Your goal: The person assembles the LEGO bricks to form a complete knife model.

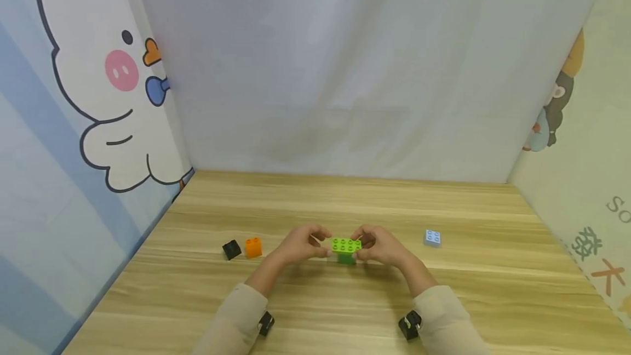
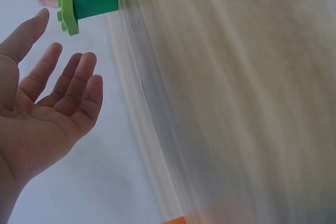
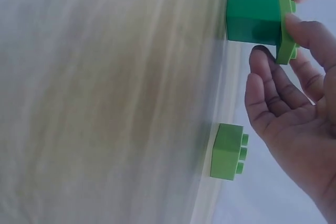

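A flat light green toy brick (image 1: 346, 245) with two rows of studs lies on top of a dark green toy block (image 1: 346, 258) on the table. My right hand (image 1: 382, 246) pinches the light green brick's right end, its thumb on the near side. In the right wrist view, that thumb covers part of the light green brick's edge (image 3: 284, 22). To the left, my left hand (image 1: 300, 244) is held beside the other end, fingers spread loosely. The left wrist view shows a gap between this hand (image 2: 52, 93) and the bricks.
A black brick (image 1: 231, 249) and an orange brick (image 1: 253, 247) sit left of my left hand. To the right lies a light blue brick (image 1: 432, 238); the right wrist view shows a brick (image 3: 227, 152) that looks green. A pale curtain (image 1: 345, 97) hangs behind the table.
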A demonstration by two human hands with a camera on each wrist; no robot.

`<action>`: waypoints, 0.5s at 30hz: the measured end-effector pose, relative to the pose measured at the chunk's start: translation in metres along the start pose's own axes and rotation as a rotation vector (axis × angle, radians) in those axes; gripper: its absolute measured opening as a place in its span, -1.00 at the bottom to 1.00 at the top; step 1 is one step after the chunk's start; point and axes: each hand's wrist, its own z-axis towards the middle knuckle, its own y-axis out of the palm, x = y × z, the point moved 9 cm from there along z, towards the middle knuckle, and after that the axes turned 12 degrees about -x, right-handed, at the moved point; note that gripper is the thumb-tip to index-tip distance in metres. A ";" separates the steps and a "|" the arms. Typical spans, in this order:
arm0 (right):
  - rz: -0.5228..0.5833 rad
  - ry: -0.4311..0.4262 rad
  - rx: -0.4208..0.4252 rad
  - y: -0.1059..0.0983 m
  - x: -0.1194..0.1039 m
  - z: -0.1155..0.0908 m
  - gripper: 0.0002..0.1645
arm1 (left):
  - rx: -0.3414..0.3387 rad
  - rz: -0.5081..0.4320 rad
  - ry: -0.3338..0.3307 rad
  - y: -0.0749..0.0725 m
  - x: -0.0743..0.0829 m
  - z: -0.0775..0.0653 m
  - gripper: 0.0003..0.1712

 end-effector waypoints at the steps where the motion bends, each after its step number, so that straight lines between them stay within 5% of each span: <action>1: -0.004 0.000 0.005 -0.001 0.000 0.000 -0.59 | 0.005 -0.002 0.000 -0.001 -0.001 -0.001 -0.54; 15: -0.078 0.033 0.010 -0.006 0.003 0.001 -0.60 | 0.059 0.010 0.040 -0.018 -0.007 -0.028 -0.53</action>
